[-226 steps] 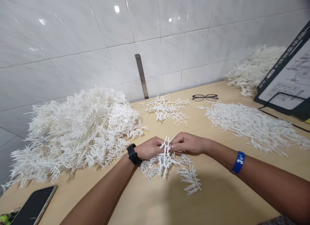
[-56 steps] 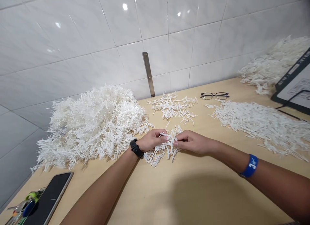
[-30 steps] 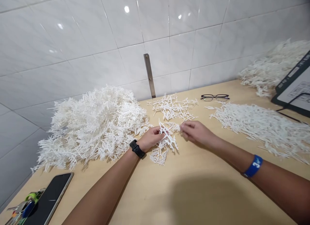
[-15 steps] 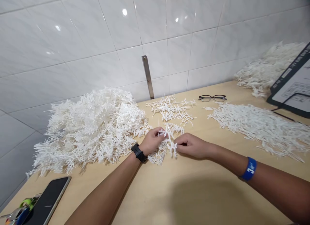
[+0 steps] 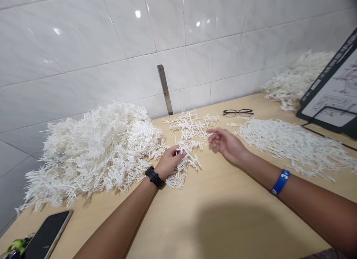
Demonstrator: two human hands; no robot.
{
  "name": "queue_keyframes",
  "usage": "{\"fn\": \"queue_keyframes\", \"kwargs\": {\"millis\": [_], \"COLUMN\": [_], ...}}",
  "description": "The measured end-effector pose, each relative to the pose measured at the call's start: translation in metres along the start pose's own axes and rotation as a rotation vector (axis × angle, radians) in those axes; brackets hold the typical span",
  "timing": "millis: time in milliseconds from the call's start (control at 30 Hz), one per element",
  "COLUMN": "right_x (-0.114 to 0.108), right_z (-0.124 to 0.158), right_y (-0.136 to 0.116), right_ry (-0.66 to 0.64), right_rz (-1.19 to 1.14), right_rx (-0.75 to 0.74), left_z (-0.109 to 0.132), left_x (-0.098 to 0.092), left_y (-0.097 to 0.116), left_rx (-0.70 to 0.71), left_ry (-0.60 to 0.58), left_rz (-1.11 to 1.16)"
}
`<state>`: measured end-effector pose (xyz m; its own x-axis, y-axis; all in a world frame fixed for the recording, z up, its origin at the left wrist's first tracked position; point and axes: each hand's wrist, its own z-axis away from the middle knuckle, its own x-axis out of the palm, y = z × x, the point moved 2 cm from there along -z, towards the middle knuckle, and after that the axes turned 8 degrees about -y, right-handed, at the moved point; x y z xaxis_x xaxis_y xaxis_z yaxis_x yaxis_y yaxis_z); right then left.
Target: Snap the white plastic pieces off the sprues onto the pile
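Note:
My left hand [image 5: 170, 159], with a black watch on its wrist, is closed on a white branched plastic piece [image 5: 190, 157] whose prongs stick out to the right. Under and beside this hand lie more such branched pieces [image 5: 177, 178]. My right hand [image 5: 224, 143] is held above the table, right of the left hand, its index finger stretched out and the others loosely bent. I see nothing in it. Beyond it, a loose group of white branched pieces [image 5: 192, 123] is spread near the wall.
A large heap of white branched pieces [image 5: 97, 151] fills the left side. At right lie a flat pile of thin white pieces [image 5: 287, 143], eyeglasses [image 5: 238, 112], a dark-framed printed board [image 5: 331, 99] and another white heap [image 5: 299, 80]. A phone [image 5: 47, 234] and keys [image 5: 18, 248] are at front left.
My right hand has moved up and away from the piece, its fingers loosening. My left hand still grips the branched piece, which now points lower right. The view has shifted slightly right.

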<state>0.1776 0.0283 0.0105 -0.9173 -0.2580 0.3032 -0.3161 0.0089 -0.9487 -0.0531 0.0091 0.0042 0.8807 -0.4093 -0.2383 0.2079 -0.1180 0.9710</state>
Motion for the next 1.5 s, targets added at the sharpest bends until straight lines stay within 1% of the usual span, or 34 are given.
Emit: {"fn": "queue_keyframes", "kwargs": {"millis": [67, 133, 200, 300, 400, 567, 767, 900, 1000, 1133, 1300, 1500], "right_x": [0.014, 0.028, 0.038, 0.042, 0.042, 0.046, 0.05, 0.05, 0.051, 0.05, 0.045, 0.041], "right_z": [0.005, 0.013, 0.019, 0.023, 0.023, 0.024, 0.025, 0.025, 0.026, 0.026, 0.024, 0.02], "right_y": [0.009, 0.012, 0.013, 0.013, 0.016, 0.02, 0.024, 0.026, 0.026, 0.024, 0.018, 0.016], "right_ry": [-0.182, -0.33, -0.396, -0.398, -0.436, -0.507, -0.494, -0.493, -0.526, -0.607, -0.791, -0.858], "right_rz": [0.251, 0.475, 0.615, 0.695, 0.719, 0.78, 0.828, 0.795, 0.749, 0.686, 0.635, 0.54], "right_rx": [0.038, -0.007, -0.046, -0.048, -0.011, 0.017, 0.039, 0.064, 0.058, 0.093, 0.162, 0.192], "left_z": [0.0, 0.001, 0.002, 0.003, 0.004, 0.003, 0.004, 0.004, 0.005, 0.006, 0.007, 0.006], "left_x": [0.0, 0.0, 0.002, 0.004, 0.006, 0.007, 0.013, 0.014, 0.013, 0.012, 0.017, 0.023], "left_y": [0.0, 0.0, 0.001, 0.002, 0.003, 0.003, 0.003, 0.002, 0.003, 0.004, 0.003, 0.002], "left_rx": [-0.002, -0.001, 0.007, 0.024, 0.029, 0.058, 0.078, 0.078, 0.095, 0.116, 0.147, 0.151], "left_ry": [-0.009, -0.022, -0.042, -0.093, -0.126, -0.12, -0.141, -0.158, -0.187, -0.265, -0.358, -0.401], "left_rz": [-0.007, -0.006, -0.008, -0.021, -0.002, -0.011, -0.109, -0.169, -0.186, -0.233, -0.254, -0.182]}}
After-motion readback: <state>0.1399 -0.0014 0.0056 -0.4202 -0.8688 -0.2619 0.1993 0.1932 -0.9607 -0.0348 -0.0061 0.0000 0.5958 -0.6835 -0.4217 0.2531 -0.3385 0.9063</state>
